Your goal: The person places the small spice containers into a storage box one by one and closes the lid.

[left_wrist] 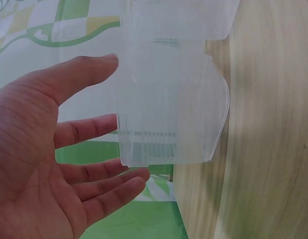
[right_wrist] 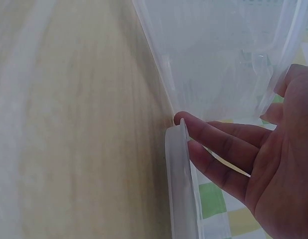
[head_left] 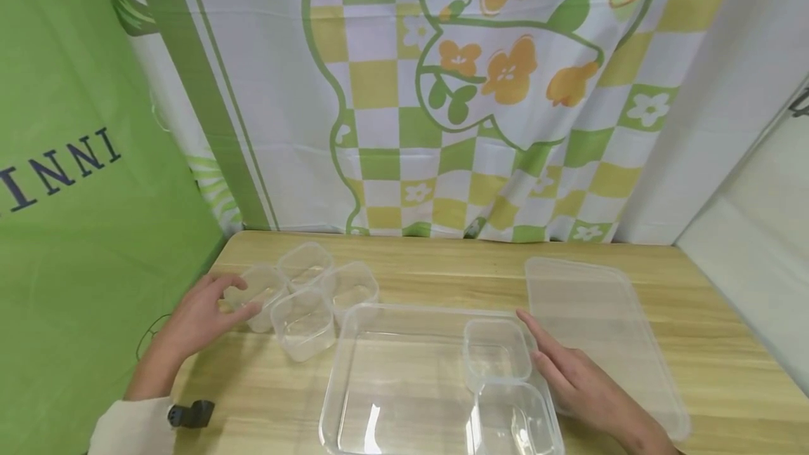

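Observation:
My left hand (head_left: 205, 311) reaches to the leftmost of several small clear plastic containers (head_left: 262, 297), its fingers spread around the rim. In the left wrist view the thumb and fingers stand apart beside the container's wall (left_wrist: 169, 109); whether they touch it I cannot tell. A large clear container (head_left: 385, 399) stands in front, with two small containers inside along its right side, one behind (head_left: 498, 350) and one in front (head_left: 515, 423). Against its right wall lies my right hand (head_left: 578, 378), fingers extended. The right wrist view has its fingertips between that wall (right_wrist: 209, 74) and a lid edge (right_wrist: 179, 179).
A flat translucent lid (head_left: 609, 335) lies on the wooden table (head_left: 436, 269) to the right of the large container. Three more small containers (head_left: 303, 325) cluster right of my left hand. A patterned curtain (head_left: 442, 160) hangs behind; a green cloth (head_left: 76, 265) borders the left.

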Available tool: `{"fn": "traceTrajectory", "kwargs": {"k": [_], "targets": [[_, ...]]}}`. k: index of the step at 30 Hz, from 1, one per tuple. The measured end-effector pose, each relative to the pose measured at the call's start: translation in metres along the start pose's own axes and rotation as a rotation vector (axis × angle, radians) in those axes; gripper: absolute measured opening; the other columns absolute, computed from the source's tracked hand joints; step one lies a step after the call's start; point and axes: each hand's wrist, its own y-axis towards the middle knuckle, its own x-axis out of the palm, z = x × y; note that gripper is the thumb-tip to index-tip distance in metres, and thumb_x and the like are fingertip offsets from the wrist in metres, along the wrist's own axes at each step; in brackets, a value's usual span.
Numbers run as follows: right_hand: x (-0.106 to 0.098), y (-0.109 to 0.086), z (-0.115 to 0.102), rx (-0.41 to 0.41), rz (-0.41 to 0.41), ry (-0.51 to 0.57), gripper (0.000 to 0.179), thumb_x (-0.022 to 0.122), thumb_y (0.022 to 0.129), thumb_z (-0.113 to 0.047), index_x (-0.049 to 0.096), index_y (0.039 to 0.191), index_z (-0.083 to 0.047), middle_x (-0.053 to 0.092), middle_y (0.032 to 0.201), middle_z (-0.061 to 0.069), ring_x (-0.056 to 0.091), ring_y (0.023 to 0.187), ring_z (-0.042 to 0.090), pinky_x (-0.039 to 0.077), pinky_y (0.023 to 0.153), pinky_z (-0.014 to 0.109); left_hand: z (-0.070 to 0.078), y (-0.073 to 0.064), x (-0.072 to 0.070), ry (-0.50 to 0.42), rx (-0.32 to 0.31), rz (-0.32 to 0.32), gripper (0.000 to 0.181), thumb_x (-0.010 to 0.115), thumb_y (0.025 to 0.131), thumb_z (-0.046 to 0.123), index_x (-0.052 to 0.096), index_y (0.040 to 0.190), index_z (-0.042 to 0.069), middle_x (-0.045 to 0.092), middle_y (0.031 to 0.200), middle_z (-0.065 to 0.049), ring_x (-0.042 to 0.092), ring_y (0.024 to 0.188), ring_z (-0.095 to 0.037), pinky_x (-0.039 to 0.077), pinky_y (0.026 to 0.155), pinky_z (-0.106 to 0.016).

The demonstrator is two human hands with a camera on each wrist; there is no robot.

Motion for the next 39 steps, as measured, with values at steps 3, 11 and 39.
{"fn": "traceTrajectory", "kwargs": {"k": [3, 11, 39], "targets": [[0.0001, -0.0002, 0.0004, 0.01, 0.003, -0.005, 0.061, 0.046, 0.111, -0.012, 0.022, 0.165, -0.025, 0.023, 0.069, -0.025, 0.046, 0.068, -0.002, 0.042, 0.079, 0.023, -0.0013, -0.0007, -0.0003, -0.003, -0.005, -0.013, 0.054, 0.077, 0.092, 0.046, 0.064, 0.119, 0.001, 0.05, 0.133, -0.034, 0.061, 0.097, -0.04, 0.054, 0.077, -0.058], [0.0003, -0.0004, 0.0001, 0.014, -0.003, 0.003, 0.061, 0.046, 0.111, -0.013, 0.021, 0.165, -0.025, 0.022, 0.068, -0.025, 0.041, 0.062, -0.003, 0.042, 0.077, 0.024, -0.005, -0.0019, -0.0018, -0.02, -0.023, -0.028, 0.048, 0.081, 0.088, 0.044, 0.066, 0.103, 0.001, 0.051, 0.13, -0.035, 0.062, 0.095, -0.042, 0.055, 0.076, -0.057], [0.001, -0.0004, 0.0016, 0.028, -0.012, -0.003, 0.06, 0.045, 0.112, -0.015, 0.021, 0.165, -0.026, 0.028, 0.069, -0.022, 0.038, 0.064, -0.006, 0.046, 0.082, 0.024, -0.007, -0.0034, -0.0032, 0.025, 0.036, 0.022, 0.04, 0.084, 0.085, 0.042, 0.067, 0.086, 0.006, 0.061, 0.112, -0.024, 0.06, 0.089, -0.034, 0.052, 0.076, -0.054]]}}
